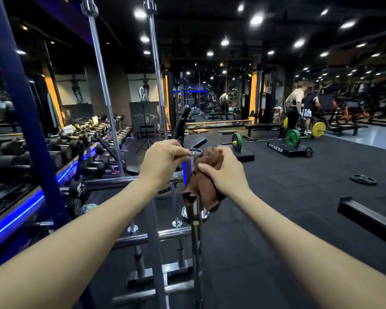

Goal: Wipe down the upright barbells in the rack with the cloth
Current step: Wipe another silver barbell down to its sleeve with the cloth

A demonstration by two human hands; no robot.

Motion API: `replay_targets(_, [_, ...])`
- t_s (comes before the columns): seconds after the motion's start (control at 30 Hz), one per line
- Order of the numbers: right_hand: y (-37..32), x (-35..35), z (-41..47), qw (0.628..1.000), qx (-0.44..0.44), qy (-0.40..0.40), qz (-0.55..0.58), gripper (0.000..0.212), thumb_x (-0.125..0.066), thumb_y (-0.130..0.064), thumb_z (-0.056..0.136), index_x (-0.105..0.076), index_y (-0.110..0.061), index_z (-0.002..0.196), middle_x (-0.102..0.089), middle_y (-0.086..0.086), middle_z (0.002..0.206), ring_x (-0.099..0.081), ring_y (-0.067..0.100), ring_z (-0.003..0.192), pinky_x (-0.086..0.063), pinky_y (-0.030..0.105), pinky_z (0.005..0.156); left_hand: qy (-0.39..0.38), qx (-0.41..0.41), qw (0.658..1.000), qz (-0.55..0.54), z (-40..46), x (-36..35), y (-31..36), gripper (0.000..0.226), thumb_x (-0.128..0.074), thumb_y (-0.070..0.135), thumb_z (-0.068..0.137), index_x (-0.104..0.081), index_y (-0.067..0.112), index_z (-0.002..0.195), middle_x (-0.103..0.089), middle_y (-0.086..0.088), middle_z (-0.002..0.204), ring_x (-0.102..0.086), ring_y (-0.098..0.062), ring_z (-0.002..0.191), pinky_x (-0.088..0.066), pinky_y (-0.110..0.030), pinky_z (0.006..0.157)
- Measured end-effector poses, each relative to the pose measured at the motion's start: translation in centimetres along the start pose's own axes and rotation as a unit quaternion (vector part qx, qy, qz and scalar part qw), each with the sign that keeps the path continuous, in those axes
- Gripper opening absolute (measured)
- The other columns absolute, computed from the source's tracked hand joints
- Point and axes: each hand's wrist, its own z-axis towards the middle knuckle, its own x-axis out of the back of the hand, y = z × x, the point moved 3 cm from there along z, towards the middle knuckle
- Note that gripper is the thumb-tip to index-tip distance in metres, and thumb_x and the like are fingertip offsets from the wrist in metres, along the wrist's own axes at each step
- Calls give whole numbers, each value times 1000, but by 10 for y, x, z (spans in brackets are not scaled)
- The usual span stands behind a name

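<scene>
With our left hand curling its fingers round the top of the near upright barbell to steady it in the rack, our right hand is clamping the brown cloth against its sleeve at three o'clock, wiping downward.

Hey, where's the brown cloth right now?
In the head view, just right of centre, the brown cloth is held in the right hand against the sleeve of the nearest upright barbell, whose top end the left hand grips.
</scene>
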Motion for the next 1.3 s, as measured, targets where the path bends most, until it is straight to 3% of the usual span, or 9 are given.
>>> replay_targets(0.13, [6, -12, 3, 999, 20, 17, -35, 40, -70, -30, 82, -49, -20, 114, -64, 5, 106, -56, 30, 102, -44, 42, 92, 44, -23, 999, 12, -4, -6, 1, 9, -76, 15, 76, -78, 14, 85, -68, 0, 75, -61, -21, 63, -39, -23, 58])
replay_targets(0.3, [50, -26, -23, 990, -59, -84, -97, 42, -72, -24, 81, -53, -13, 117, -65, 8, 114, -55, 27, 113, -40, 31, 91, 62, -48, 996, 47, -2, -13, 4, 7, -74, 17, 77, -78, 16, 82, -65, 0, 71, -59, -25, 59, -43, -26, 55])
replay_targets(0.5, [2, -7, 7, 999, 16, 29, -26, 40, -74, -26, 78, -53, -15, 110, -64, 4, 97, -57, 27, 100, -43, 38, 91, 98, -57, 989, 91, -5, -15, 10, 8, -70, 20, 74, -76, 16, 74, -62, 0, 65, -57, -24, 52, -34, -22, 53])
replay_targets(0.57, [9, -15, 0, 999, 8, 46, -10, 43, -73, -26, 79, -50, -16, 114, -63, 5, 105, -55, 29, 103, -42, 42, 94, 108, -57, 988, 98, -7, -15, 12, 8, -69, 20, 73, -76, 16, 73, -62, 1, 64, -56, -23, 49, -35, -21, 52])
replay_targets(0.77, [63, -44, -29, 986, -76, -90, -118, 44, -67, -27, 83, -42, -10, 114, -58, 12, 115, -50, 34, 111, -39, 39, 95, 112, -52, 986, 110, -12, -19, 9, 10, -67, 20, 76, -75, 14, 80, -63, 1, 70, -57, -24, 54, -46, -27, 47])
replay_targets(0.9, [71, -40, -22, 973, -67, -154, -158, 44, -66, -25, 82, -42, -12, 116, -62, 13, 111, -55, 34, 106, -42, 39, 93, 102, -51, 988, 103, -13, -19, 10, 14, -65, 21, 76, -75, 14, 84, -63, 1, 73, -59, -24, 58, -47, -30, 45])
replay_targets(1.17, [83, -35, -2, 968, -101, -156, -170, 42, -64, -17, 79, -50, -16, 119, -62, 14, 115, -55, 33, 110, -46, 36, 91, 93, -47, 991, 89, -16, -19, 11, 18, -67, 18, 78, -75, 15, 94, -65, 1, 78, -60, -23, 63, -48, -28, 49])
replay_targets(1.3, [78, -31, 10, 970, -84, -173, -150, 46, -69, -12, 77, -55, -17, 120, -61, 10, 119, -56, 27, 110, -42, 25, 82, 87, -40, 992, 86, -16, -19, 10, 17, -69, 16, 79, -75, 14, 95, -64, 0, 78, -61, -24, 65, -44, -24, 53])
